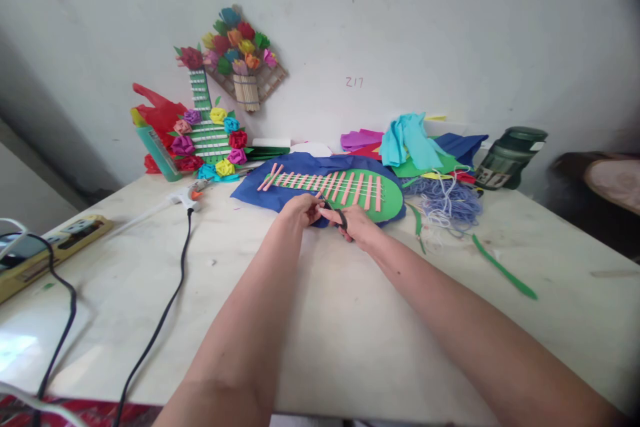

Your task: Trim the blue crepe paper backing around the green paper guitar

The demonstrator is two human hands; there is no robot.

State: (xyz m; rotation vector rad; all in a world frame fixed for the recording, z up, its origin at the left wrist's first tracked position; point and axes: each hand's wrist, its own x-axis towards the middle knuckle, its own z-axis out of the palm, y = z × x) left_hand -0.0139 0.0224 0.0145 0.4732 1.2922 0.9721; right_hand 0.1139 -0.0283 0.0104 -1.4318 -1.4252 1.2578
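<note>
A guitar-shaped green cutout (393,197) lies on a dark blue sheet (273,198). Pink strips (359,189) cross it, with white strings running along its length. At the near edge of the sheet, my left hand (303,209) is closed in a pinch; whatever is between the fingertips is too small to make out. My right hand (357,223) grips a pair of scissors (343,219) with dark handles. Its blades point toward my left fingertips and the pink strips, partly covered by the fingers. Both hands nearly touch.
A flower-trimmed green guitar craft (210,137) and a glue bottle (159,152) stand back left. A glue gun (186,198) trails a black cord leftward, near a power strip (55,247). Yarn (445,203), coloured sheets (413,143) and a dark green bottle (513,157) are at right.
</note>
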